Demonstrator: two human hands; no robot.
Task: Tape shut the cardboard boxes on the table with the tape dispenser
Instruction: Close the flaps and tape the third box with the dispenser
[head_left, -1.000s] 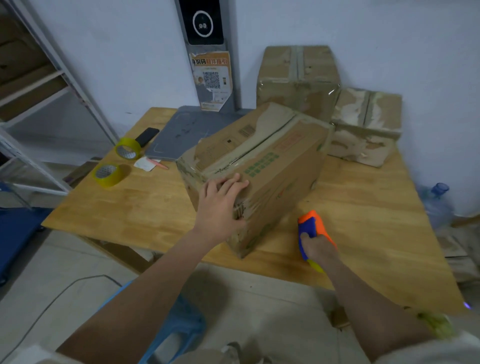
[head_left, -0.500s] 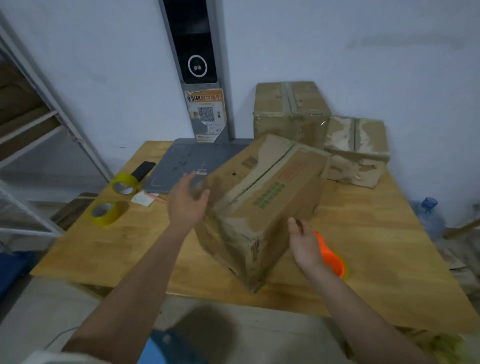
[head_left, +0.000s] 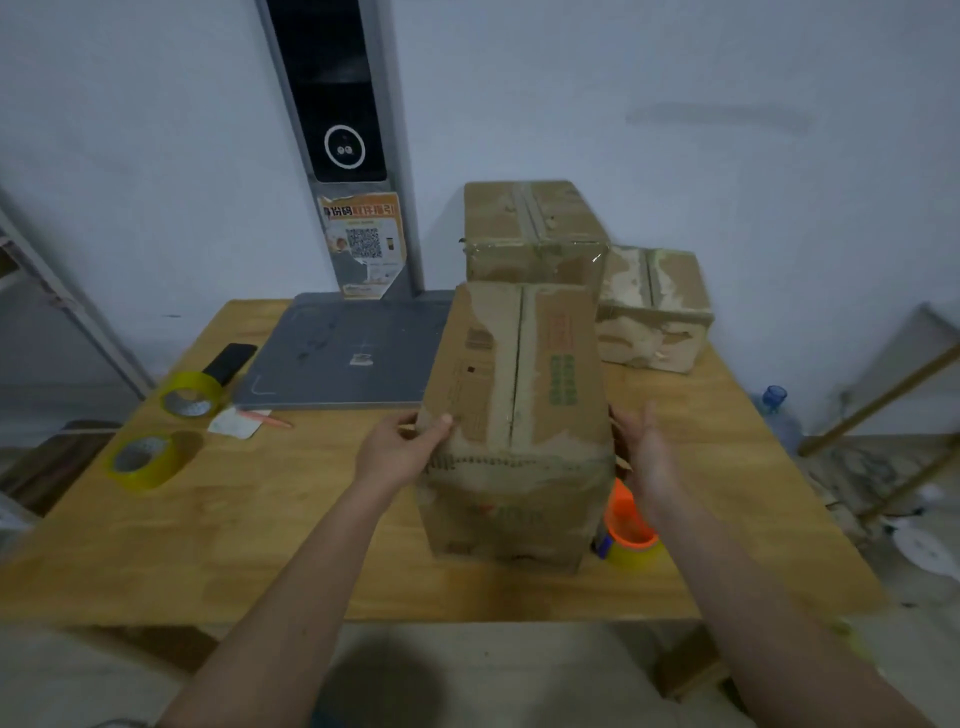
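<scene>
I have the tall brown cardboard box (head_left: 514, 415) standing near the front edge of the wooden table (head_left: 260, 519), its open centre seam running straight away from me. My left hand (head_left: 400, 452) grips the box's left corner, thumb on top; my right hand (head_left: 647, 452) lies flat-fingered against the right side. The orange tape dispenser (head_left: 626, 525) sits just below that hand — nearest the right. Half a second ago the box lay skewed; now it is squared.
</scene>
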